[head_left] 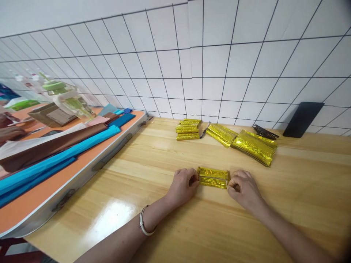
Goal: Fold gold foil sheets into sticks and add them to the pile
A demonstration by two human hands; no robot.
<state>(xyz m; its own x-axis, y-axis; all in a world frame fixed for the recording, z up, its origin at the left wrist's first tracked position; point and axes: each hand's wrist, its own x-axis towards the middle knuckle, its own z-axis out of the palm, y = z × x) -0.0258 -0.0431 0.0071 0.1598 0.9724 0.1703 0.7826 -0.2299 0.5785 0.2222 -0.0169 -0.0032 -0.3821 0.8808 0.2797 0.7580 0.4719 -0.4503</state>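
Observation:
A small sheet of shiny gold foil paper (213, 182) lies on the wooden table between my hands, its edges folded up and a dark line running across its middle. My left hand (183, 183) pinches the sheet's left end, fingers closed, with a silver bangle on the wrist. At the opposite end, my right hand (243, 188) has its fingertips closed on the right edge. Farther back lie several rolled gold foil pieces (188, 130) in a neat group. Two stacks of flat gold foil sheets, a smaller stack (221, 134) and a larger stack (255, 147), rest right of them.
A pen (204, 130), a black hair clip (265, 132) and a black phone-like slab (303, 119) are near the tiled wall. On the left, an orange-topped table (128, 128) carries blue and brown folded paper or cloth (90, 146), a cardboard box (52, 116) and a bottle (68, 96). Another person's hand (11, 132) shows there.

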